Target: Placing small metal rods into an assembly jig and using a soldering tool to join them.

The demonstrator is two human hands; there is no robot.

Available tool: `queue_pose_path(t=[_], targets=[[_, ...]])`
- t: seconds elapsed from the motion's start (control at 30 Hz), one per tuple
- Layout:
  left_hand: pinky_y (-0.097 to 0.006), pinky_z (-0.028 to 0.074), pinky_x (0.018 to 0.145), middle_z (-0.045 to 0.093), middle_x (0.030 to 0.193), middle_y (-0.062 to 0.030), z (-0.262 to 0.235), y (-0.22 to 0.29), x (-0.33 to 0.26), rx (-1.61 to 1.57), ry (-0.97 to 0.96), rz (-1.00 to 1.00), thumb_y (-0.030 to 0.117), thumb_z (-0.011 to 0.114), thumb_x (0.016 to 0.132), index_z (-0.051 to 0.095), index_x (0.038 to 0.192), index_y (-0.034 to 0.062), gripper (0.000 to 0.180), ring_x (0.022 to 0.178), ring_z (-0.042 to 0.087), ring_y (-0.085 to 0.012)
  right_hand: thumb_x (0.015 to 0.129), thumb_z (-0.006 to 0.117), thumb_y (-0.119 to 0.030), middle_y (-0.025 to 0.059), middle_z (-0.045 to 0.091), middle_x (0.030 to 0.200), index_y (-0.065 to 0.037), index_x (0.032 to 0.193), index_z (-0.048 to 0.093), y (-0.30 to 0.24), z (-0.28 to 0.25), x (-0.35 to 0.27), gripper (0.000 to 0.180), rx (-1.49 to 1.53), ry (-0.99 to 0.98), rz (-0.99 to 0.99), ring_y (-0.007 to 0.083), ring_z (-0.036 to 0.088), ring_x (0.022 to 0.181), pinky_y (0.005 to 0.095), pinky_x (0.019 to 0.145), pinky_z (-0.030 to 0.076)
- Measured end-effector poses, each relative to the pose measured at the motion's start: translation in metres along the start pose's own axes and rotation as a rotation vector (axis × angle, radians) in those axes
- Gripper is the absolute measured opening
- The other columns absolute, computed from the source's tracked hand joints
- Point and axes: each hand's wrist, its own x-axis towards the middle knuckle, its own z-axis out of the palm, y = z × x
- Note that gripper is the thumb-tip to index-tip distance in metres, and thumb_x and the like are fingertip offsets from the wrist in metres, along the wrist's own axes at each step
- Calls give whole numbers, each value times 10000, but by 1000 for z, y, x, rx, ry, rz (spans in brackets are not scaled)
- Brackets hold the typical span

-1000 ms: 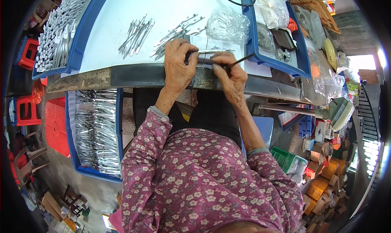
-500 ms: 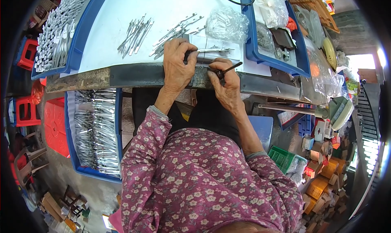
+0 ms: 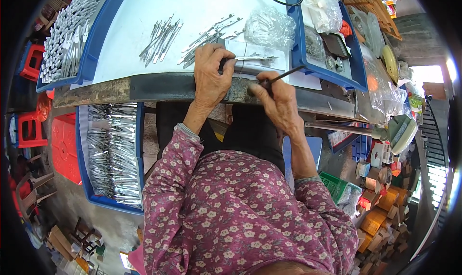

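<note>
At the near edge of the white worktop [image 3: 144, 39], the left hand [image 3: 211, 77] lies fingers-down, pinching a slim silvery metal tool with a pointed tip [image 3: 252, 58] flat against the surface; its tip points right. Just beside it to the right, the right hand [image 3: 278, 99] is pressed together around a thin dark stick-like tool [image 3: 284, 76] that slants up and to the right. Below the bench on the left, a blue tray of shiny metal pieces [image 3: 113, 154] stands near the person's knees.

Farther off, two loose heaps of the same silvery tools [image 3: 161, 34] lie on the white top, with a crumpled clear plastic bag [image 3: 270, 27] to their right. Low at the right, small yellow and orange cartons [image 3: 380, 207] are stacked beside a green crate [image 3: 337, 186].

Compared with half a second before, the right hand has slid slightly down and right, away from the left.
</note>
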Motion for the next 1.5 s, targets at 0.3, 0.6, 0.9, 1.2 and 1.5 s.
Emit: queue_pose_path(t=[0.3,0.6,0.9,1.2,1.5], targets=[[-343,403,705,531,854,-75,-1,3,0,-31,9,-3,18,623,686,600,764,33,82,835,466,-249,819,651,-137,47,570,703,-4,971,548,-17,-6,40,227,232,279,-81,110,517,625,238,575,433],[-346,403,706,530,843,-78,-2,-1,-1,-22,33,28,15,614,687,591,755,28,73,835,471,-254,797,664,-146,119,556,608,-1,936,538,-23,-1,57,237,-23,227,-265,204,554,533,315,488,422],[-346,394,719,532,840,-85,3,-4,4,-14,45,63,11,610,679,586,760,31,87,829,471,-264,791,629,-172,148,560,620,-13,856,528,-12,9,64,199,-218,201,-201,317,566,555,375,509,427],[-341,388,711,532,840,-67,0,-1,-2,-3,34,56,18,614,687,590,757,37,76,813,465,-248,813,642,-198,86,551,592,3,907,547,0,3,54,241,15,227,-27,181,528,529,309,516,415],[-344,384,712,531,846,-72,0,-2,-2,4,25,61,15,611,692,585,757,37,73,811,461,-247,821,649,-172,42,554,616,-22,928,548,4,-8,52,211,95,292,-70,102,502,548,253,496,401]])
